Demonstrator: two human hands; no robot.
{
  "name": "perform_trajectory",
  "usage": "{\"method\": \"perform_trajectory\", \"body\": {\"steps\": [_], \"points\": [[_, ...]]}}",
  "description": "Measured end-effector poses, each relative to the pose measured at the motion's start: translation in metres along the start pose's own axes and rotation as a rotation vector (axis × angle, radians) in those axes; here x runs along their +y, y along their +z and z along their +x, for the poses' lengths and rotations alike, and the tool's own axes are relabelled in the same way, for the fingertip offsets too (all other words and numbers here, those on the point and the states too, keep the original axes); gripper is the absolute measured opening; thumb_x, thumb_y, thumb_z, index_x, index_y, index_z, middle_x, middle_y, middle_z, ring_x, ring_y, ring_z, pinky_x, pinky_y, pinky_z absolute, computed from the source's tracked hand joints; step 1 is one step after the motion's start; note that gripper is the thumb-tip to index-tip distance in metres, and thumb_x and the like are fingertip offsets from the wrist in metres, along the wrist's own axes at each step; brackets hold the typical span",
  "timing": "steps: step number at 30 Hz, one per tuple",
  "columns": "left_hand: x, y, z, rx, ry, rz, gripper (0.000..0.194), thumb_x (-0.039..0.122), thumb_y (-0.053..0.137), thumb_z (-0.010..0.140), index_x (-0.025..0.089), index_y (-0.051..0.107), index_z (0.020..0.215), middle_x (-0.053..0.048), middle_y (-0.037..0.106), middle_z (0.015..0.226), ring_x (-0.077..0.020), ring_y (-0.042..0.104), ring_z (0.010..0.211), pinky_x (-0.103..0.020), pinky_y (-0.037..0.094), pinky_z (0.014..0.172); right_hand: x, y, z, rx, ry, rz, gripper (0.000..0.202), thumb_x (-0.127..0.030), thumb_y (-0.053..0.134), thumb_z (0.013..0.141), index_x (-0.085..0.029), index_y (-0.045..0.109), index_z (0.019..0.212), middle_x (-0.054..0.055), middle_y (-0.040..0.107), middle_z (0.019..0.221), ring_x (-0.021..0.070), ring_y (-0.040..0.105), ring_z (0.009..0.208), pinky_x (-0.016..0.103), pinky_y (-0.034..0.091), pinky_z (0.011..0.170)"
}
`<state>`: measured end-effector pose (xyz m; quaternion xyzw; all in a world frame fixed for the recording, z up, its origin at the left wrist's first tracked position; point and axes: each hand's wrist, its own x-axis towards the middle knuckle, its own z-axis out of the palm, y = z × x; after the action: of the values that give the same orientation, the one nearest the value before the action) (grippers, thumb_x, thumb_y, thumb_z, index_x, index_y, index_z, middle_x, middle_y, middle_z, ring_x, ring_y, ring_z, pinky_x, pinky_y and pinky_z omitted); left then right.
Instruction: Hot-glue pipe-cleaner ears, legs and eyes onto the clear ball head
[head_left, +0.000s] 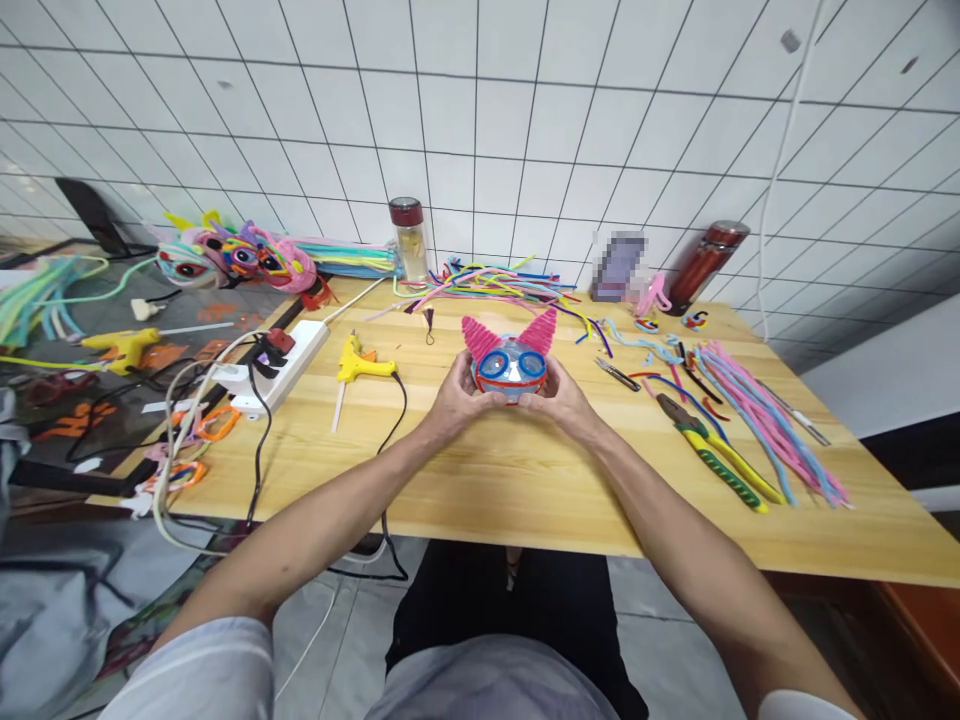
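Observation:
Between my two hands is a small clear mask-like piece [512, 370] with two pink pointed ears, blue rings around the eye areas and a red edge. My left hand [463, 395] grips its left side, thumb along the lower front. On its right side my right hand [561, 393] is wrapped in the same way, and both thumbs nearly meet at the bottom. The fingers behind the piece are mostly hidden. A yellow glue gun [364, 361] lies on the wooden table [495, 480] to the left of my hands.
Pliers [716, 455], small cutters [617, 374] and pink and blue pipe cleaners [765, 420] lie right. More pipe cleaners [502, 283] and a glass bottle [409, 238] stand or lie behind. Left are a power strip [281, 368], cables, finished colourful masks [240, 258] and another glue gun [126, 349].

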<state>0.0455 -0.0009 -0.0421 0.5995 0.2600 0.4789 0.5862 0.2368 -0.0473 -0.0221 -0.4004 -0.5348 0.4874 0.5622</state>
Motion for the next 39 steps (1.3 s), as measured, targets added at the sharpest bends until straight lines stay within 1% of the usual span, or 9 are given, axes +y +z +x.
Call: {"method": "perform_trajectory", "body": {"steps": [4, 7, 11, 17, 21, 25, 30, 34, 39], "points": [[0.0, -0.008, -0.005, -0.017, 0.016, 0.055, 0.107, 0.082, 0.08, 0.073, 0.025, 0.043, 0.155, -0.02, 0.046, 0.166, -0.0351, 0.054, 0.148, -0.049, 0.048, 0.119, -0.008, -0.021, 0.0, 0.026, 0.044, 0.076, 0.077, -0.064, 0.099, 0.056, -0.029, 0.072, 0.119, 0.008, 0.078, 0.13, 0.0331, 0.07, 0.124, 0.048, 0.057, 0.106], [0.0, -0.011, -0.008, 0.008, -0.01, 0.095, 0.093, 0.078, 0.07, 0.084, 0.023, 0.045, 0.155, -0.021, 0.053, 0.159, -0.0338, 0.06, 0.137, -0.053, 0.05, 0.115, -0.02, -0.042, -0.001, 0.068, 0.087, 0.206, 0.069, -0.077, 0.085, 0.064, -0.032, 0.071, 0.114, 0.008, 0.078, 0.124, 0.0337, 0.071, 0.112, 0.05, 0.059, 0.09], [-0.003, -0.006, -0.011, 0.01, -0.057, 0.117, 0.079, 0.07, 0.071, 0.087, 0.02, 0.054, 0.146, -0.019, 0.062, 0.148, -0.0334, 0.064, 0.129, -0.055, 0.052, 0.112, -0.039, -0.065, -0.004, 0.097, 0.094, 0.328, 0.079, -0.095, 0.061, 0.07, -0.033, 0.069, 0.118, 0.008, 0.077, 0.119, 0.0269, 0.064, 0.087, 0.041, 0.052, 0.071], [-0.002, -0.003, -0.017, -0.066, -0.037, 0.238, 0.067, 0.065, 0.074, 0.086, 0.023, 0.064, 0.137, -0.015, 0.072, 0.135, -0.0348, 0.068, 0.123, -0.055, 0.056, 0.107, -0.048, -0.081, -0.007, 0.125, 0.11, 0.31, 0.068, -0.09, 0.064, 0.073, -0.033, 0.072, 0.111, 0.006, 0.072, 0.095, 0.0217, 0.051, 0.07, 0.036, 0.043, 0.059], [0.0, -0.003, -0.019, -0.085, 0.015, 0.273, 0.058, 0.059, 0.076, 0.088, 0.024, 0.067, 0.133, -0.013, 0.074, 0.132, -0.0312, 0.071, 0.116, -0.05, 0.059, 0.102, -0.047, -0.077, -0.011, 0.114, 0.064, 0.309, 0.084, -0.095, 0.065, 0.066, -0.036, 0.07, 0.126, 0.01, 0.073, 0.126, 0.0298, 0.065, 0.096, 0.038, 0.048, 0.064], [0.004, 0.0, -0.021, -0.065, 0.042, 0.214, 0.06, 0.053, 0.08, 0.088, 0.022, 0.064, 0.136, -0.015, 0.072, 0.131, -0.0254, 0.073, 0.105, -0.041, 0.063, 0.089, -0.038, -0.063, -0.015, 0.047, 0.073, 0.288, 0.083, -0.081, 0.08, 0.065, -0.037, 0.069, 0.135, 0.008, 0.07, 0.143, 0.0345, 0.067, 0.121, 0.045, 0.056, 0.081], [0.0, 0.0, -0.02, 0.028, 0.34, 0.261, 0.063, 0.053, 0.078, 0.095, 0.022, 0.058, 0.146, -0.009, 0.069, 0.119, -0.0121, 0.066, 0.079, -0.03, 0.06, 0.078, -0.02, -0.041, -0.015, -0.081, 0.233, 0.48, 0.079, -0.072, 0.085, 0.069, -0.034, 0.07, 0.136, 0.007, 0.077, 0.134, 0.0293, 0.071, 0.11, 0.039, 0.058, 0.077], [-0.006, -0.003, -0.018, 0.027, 0.55, 0.378, 0.074, 0.057, 0.078, 0.094, 0.025, 0.052, 0.155, -0.003, 0.066, 0.105, -0.009, 0.053, 0.067, -0.028, 0.058, 0.073, -0.015, -0.024, -0.014, -0.087, 0.309, 0.501, 0.081, -0.076, 0.081, 0.072, -0.034, 0.067, 0.14, 0.009, 0.075, 0.137, 0.0293, 0.071, 0.107, 0.034, 0.054, 0.067], [-0.005, -0.005, -0.014, 0.071, 0.611, 0.451, 0.083, 0.06, 0.076, 0.092, 0.031, 0.046, 0.163, -0.012, 0.063, 0.129, -0.0218, 0.064, 0.101, -0.04, 0.062, 0.092, -0.013, -0.011, -0.017, -0.026, 0.326, 0.399, 0.079, -0.083, 0.077, 0.072, -0.034, 0.07, 0.133, 0.009, 0.076, 0.132, 0.0268, 0.069, 0.097, 0.034, 0.051, 0.066]]}}
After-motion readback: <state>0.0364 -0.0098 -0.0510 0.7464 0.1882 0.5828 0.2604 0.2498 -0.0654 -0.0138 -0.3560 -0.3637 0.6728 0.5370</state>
